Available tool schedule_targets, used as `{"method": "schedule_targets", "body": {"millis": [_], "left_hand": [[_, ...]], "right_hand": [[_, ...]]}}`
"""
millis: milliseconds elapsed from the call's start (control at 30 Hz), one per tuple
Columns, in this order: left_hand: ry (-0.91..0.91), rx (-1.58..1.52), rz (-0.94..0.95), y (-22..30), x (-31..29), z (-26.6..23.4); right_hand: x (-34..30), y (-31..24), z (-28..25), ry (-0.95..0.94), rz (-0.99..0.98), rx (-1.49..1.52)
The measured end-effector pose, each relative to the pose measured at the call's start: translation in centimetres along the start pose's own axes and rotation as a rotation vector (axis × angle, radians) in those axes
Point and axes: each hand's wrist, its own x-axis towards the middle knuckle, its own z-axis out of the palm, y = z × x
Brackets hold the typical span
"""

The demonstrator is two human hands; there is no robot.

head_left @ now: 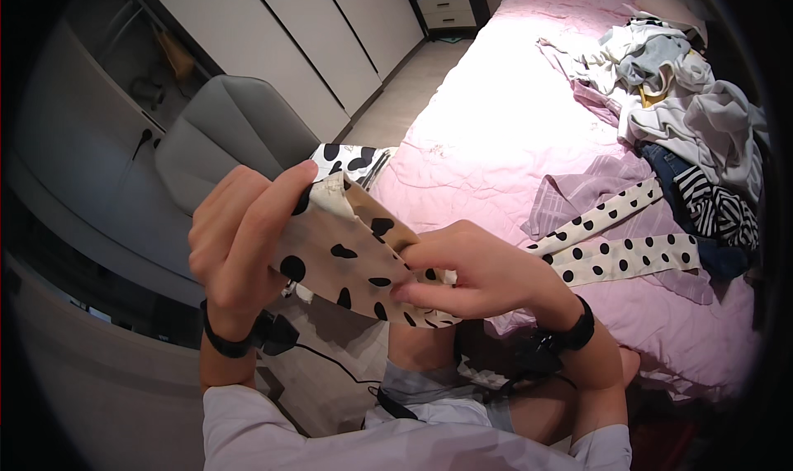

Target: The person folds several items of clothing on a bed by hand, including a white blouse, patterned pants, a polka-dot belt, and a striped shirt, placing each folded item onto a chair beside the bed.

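Note:
A cream garment with black spots (pixel 343 260) is stretched between my two hands above my lap; its exact kind is unclear. Closed around its upper left part, my left hand (pixel 244 227) has the thumb along a pale bunched edge. My right hand (pixel 479 273) pinches the fabric near its lower right end, with the fingers partly hidden in the fold. Behind the garment, a white cloth with black patches (pixel 351 161) lies by the grey chair. To the right of my right hand, two long cream strips with black dots (pixel 624 256) rest on the bed.
The bed with a pink cover (pixel 462 157) fills the right side. Heaped clothes (pixel 686 116) lie along its far right, with a striped black-and-white cloth (pixel 719 211) and lilac cloth (pixel 578 194). A grey chair (pixel 231 140) stands left, before white wardrobe doors (pixel 273 41).

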Motion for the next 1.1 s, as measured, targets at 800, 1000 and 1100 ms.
{"method": "schedule_targets", "body": {"millis": [800,1000,1100], "left_hand": [[0.196,0.355,-0.409,-5.8,-10.2,-5.4],[0.228,0.482,-0.531,-8.4,-12.7,-8.2],[0.431,0.326,-0.663,-10.4,-14.0,-9.2]], "right_hand": [[0.6,3.1,4.1,-0.086,-0.060,0.006],[0.9,3.2,5.7,-0.239,-0.003,-0.038],[0.8,3.2,6.8,-0.285,0.051,0.073]]}}
